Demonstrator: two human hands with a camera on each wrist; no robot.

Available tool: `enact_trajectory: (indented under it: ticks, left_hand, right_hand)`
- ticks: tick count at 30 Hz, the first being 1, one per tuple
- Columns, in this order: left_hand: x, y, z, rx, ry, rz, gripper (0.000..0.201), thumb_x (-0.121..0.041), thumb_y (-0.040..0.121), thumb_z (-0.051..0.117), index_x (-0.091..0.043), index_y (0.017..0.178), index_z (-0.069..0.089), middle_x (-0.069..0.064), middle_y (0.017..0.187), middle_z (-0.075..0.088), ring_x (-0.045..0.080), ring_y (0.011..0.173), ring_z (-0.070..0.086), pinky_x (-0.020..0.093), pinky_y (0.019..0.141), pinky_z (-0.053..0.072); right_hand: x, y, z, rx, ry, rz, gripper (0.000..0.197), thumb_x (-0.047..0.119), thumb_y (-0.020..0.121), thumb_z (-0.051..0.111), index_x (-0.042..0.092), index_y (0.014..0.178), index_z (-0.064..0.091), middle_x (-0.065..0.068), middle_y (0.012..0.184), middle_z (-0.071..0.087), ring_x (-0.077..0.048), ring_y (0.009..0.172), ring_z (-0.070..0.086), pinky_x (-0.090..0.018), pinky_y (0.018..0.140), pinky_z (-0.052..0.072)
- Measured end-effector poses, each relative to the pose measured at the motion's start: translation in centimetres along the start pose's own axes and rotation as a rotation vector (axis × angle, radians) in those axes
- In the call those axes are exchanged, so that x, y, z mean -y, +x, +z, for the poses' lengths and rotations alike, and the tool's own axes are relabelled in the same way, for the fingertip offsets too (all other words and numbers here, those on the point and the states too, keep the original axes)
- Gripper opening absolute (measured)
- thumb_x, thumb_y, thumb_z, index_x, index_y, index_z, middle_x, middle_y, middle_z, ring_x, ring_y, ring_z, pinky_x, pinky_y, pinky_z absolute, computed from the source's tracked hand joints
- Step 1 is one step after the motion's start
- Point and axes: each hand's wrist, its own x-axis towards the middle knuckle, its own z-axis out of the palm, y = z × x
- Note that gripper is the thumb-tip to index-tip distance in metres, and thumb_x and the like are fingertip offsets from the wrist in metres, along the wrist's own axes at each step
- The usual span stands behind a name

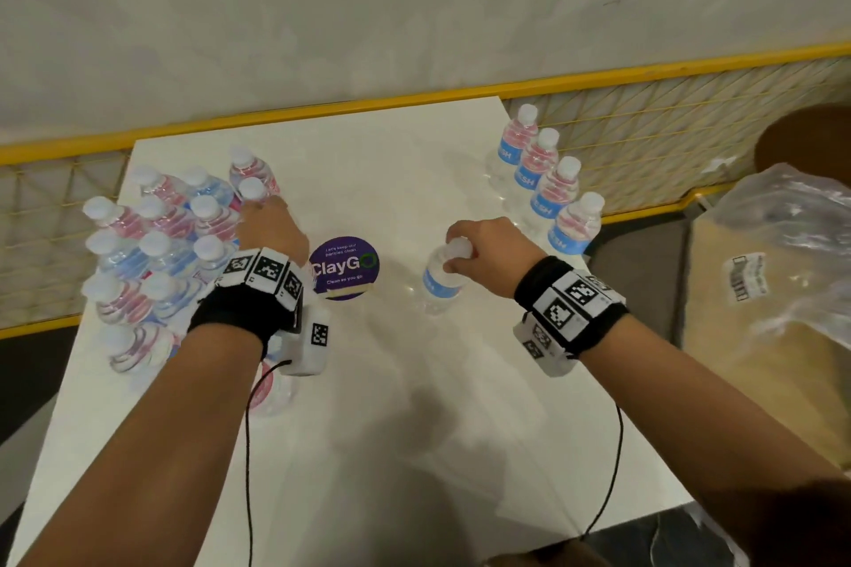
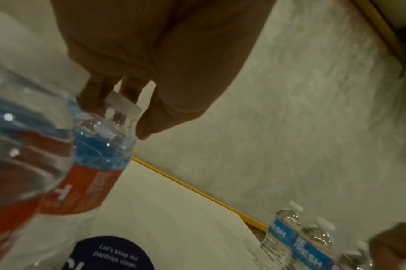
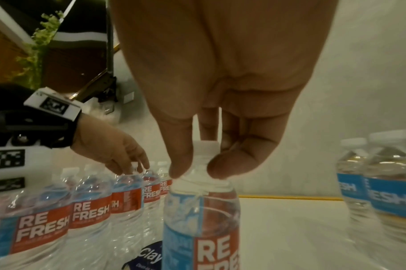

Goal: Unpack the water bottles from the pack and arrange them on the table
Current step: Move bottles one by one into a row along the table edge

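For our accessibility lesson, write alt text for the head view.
Two hands work over a white table: the right hand grips a bottle by its cap, the left hand reaches into the pack. Four bottles stand in a row at the right edge.

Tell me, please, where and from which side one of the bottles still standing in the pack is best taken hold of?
Take the pack bottle by its white cap and neck, from straight above. It stands upright, and neighbours crowd its body, so only the top is free. Both hands do this now: the left hand there, the right hand on the carried bottle.
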Motion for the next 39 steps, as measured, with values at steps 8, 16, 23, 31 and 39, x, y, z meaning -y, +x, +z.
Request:
enact_trajectory:
  ticks: [8, 16, 23, 31, 39]
  left_hand:
    - [-1.4, -0.2, -1.2, 0.082, 0.124, 0.168, 0.034, 0.002, 0.092, 0.045, 0.0, 0.123, 0.059, 0.02, 0.13, 0.055, 0.035, 0.121, 0.051, 0.039, 0.101, 0.04]
    - [-4.8, -3.0, 2.1, 0.079, 0.129, 0.26, 0.034, 0.007, 0.089, 0.049, 0.006, 0.122, 0.055, 0.022, 0.127, 0.054, 0.036, 0.12, 0.052, 0.043, 0.102, 0.043]
    - [-5.6, -4.6, -0.6, 0.027, -0.075, 0.359, 0.033, 0.003, 0.087, 0.049, -0.003, 0.115, 0.065, 0.019, 0.116, 0.063, 0.036, 0.109, 0.058, 0.039, 0.089, 0.046]
    - [-10.1, -7.9, 2.7, 0.214, -0.102, 0.587, 0.032, -0.008, 0.091, 0.049, -0.007, 0.12, 0.062, 0.013, 0.126, 0.059, 0.029, 0.12, 0.052, 0.034, 0.102, 0.042]
    - [-10.2, -8.2, 4.3, 0.419, -0.012, 0.577, 0.039, -0.027, 0.085, 0.059, -0.023, 0.122, 0.045, 0.011, 0.114, 0.06, 0.033, 0.103, 0.055, 0.04, 0.087, 0.049]
  right_hand:
    - [-6.8, -4.5, -3.7, 0.012, -0.038, 0.205, 0.027, 0.02, 0.081, 0.069, 0.019, 0.108, 0.063, -0.002, 0.096, 0.06, -0.022, 0.097, 0.055, -0.027, 0.083, 0.042]
    - [-11.8, -7.4, -6.0, -0.108, -0.11, 0.358, 0.03, 0.018, 0.082, 0.069, 0.016, 0.111, 0.065, -0.01, 0.106, 0.069, -0.027, 0.1, 0.06, -0.025, 0.078, 0.037]
    - [-13.0, -7.4, -6.2, -0.126, -0.117, 0.416, 0.029, 0.021, 0.08, 0.07, 0.012, 0.107, 0.065, -0.01, 0.105, 0.068, -0.028, 0.099, 0.06, -0.026, 0.077, 0.04]
    - [-12.7, -6.8, -6.5, -0.114, -0.073, 0.431, 0.035, 0.017, 0.081, 0.07, 0.015, 0.116, 0.063, -0.01, 0.112, 0.067, -0.027, 0.106, 0.058, -0.027, 0.083, 0.041]
    - [-12.8, -6.0, -6.0, -0.157, -0.015, 0.441, 0.036, 0.018, 0.082, 0.07, 0.014, 0.117, 0.063, -0.01, 0.109, 0.067, -0.026, 0.104, 0.058, -0.031, 0.085, 0.045]
